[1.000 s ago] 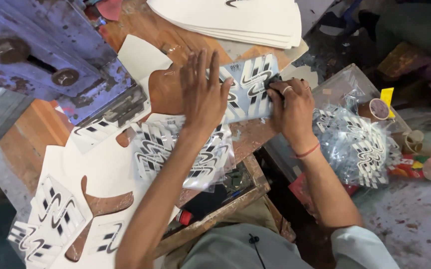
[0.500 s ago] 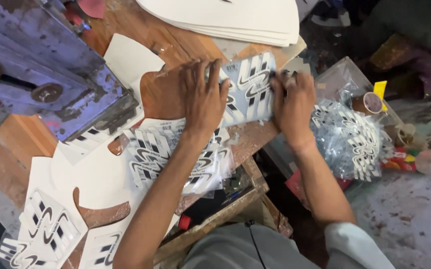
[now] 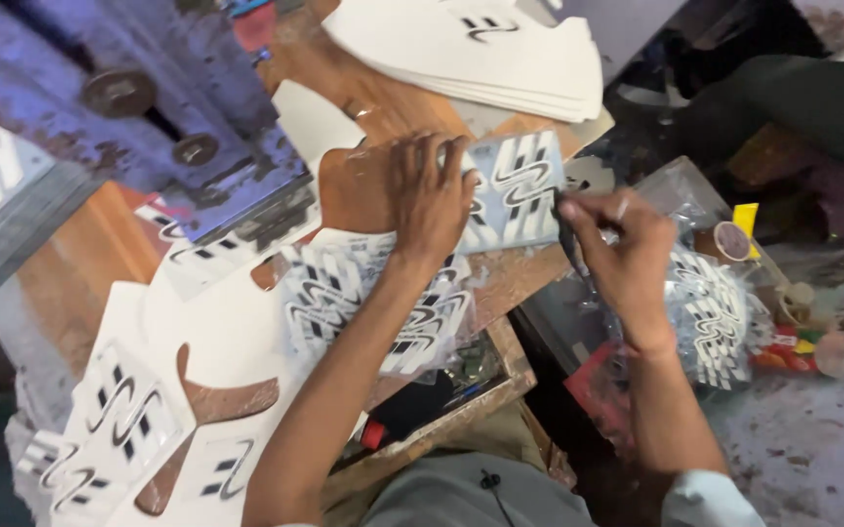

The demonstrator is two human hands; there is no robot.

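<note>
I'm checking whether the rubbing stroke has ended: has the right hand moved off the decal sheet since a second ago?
Yes. The right hand has drawn back off the decal sheet, past the workbench edge, toward the clear bag of decals.

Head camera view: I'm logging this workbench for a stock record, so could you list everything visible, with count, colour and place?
Printed sheet: one, white with black stripes, under both hands at the bench's far edge.
Loose printed sheets: a pile, count unclear, clear film with black and white marks, mid bench.
Blank cut panels: a stack, white, top of bench.
Press machine: one, blue-purple and worn, upper left.
Wooden bench: one, brown, underneath it all.
Bag of printed sheets: one, clear plastic, right of bench.
Tape roll: one, brown, right edge.
Left hand: flat, pressing the sheet.
Right hand: closed, at the sheet's right edge; anything held is hidden.
</note>
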